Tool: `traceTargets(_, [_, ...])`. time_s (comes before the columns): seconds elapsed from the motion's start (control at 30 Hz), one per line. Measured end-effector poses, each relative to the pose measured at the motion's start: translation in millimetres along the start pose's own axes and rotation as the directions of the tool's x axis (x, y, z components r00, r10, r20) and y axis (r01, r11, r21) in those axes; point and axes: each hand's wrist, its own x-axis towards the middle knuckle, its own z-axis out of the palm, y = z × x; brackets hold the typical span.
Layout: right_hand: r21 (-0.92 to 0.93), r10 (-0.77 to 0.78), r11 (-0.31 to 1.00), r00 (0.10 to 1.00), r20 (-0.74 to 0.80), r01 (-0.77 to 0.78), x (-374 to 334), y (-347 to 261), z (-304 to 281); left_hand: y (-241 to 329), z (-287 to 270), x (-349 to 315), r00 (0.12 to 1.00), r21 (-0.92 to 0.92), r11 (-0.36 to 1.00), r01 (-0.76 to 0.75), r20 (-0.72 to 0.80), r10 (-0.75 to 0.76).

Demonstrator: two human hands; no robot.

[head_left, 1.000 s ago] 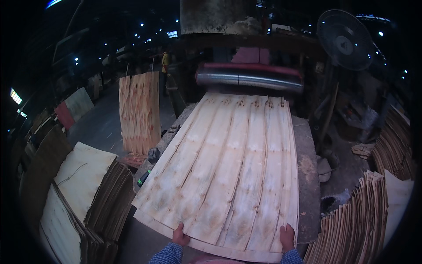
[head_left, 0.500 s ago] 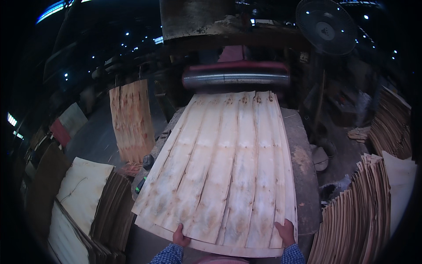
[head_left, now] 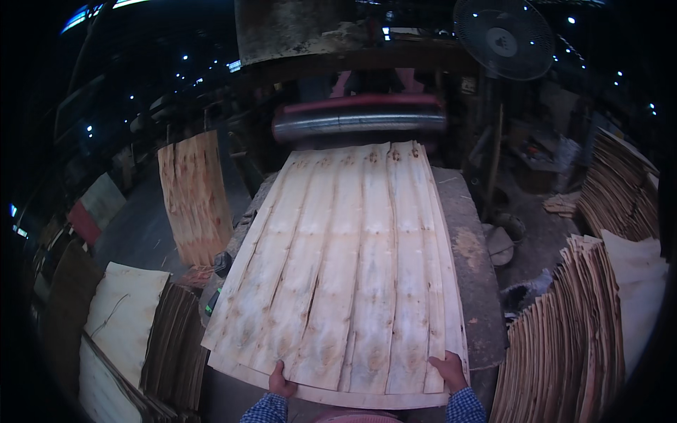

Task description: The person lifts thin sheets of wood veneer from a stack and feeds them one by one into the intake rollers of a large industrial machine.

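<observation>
A pale wood veneer sheet [head_left: 338, 261] with long dark seams lies in front of me, on top of at least one more sheet whose edge shows below and to the right. My left hand [head_left: 282, 382] grips its near edge left of the middle, thumb on top and fingers hidden underneath. At the near right corner my right hand [head_left: 449, 369] is closed on the edge, its thumb laid over the top. Beyond the sheet's far edge sits a shiny metal roller [head_left: 360, 123] with a red upper part.
Stacked veneer sheets stand at the left [head_left: 173, 338] and right [head_left: 564, 331]. One reddish veneer sheet [head_left: 195, 197] leans upright behind the table [head_left: 479, 282] at left. A fan [head_left: 503, 41] hangs at upper right. A person in pink [head_left: 405, 79] is partly visible behind the roller.
The view has turned slightly, so the scene sits a little further left. Both hands keep their grip on the veneer's near edge. Behind the roller, a dark shape now covers part of the pink.
</observation>
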Motion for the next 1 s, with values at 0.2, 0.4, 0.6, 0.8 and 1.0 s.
traceTargets(0.2, [-0.032,-0.002,0.999,1.0,-0.031,0.001,-8,-15,3,-1,3,-4,0.999,0.014,1.0,-0.012,0.041,0.012])
traceTargets(0.4, [-0.089,-0.05,0.995,0.998,-0.046,0.045,-7,-10,3,0,4,-4,0.997,0.017,0.999,-0.029,0.072,0.028])
traceTargets(0.6, [-0.15,-0.059,0.987,0.997,-0.057,0.049,-1,-1,3,1,3,-6,0.998,0.038,0.999,-0.017,0.063,0.014])
traceTargets(0.8, [-0.218,-0.061,0.975,0.991,-0.115,0.034,5,10,2,0,12,-11,0.997,0.042,0.998,-0.042,0.072,0.039])
traceTargets(1.0, [-0.295,-0.123,0.952,0.982,-0.142,0.077,9,17,1,0,6,-6,0.995,0.015,0.999,-0.034,0.094,0.032])
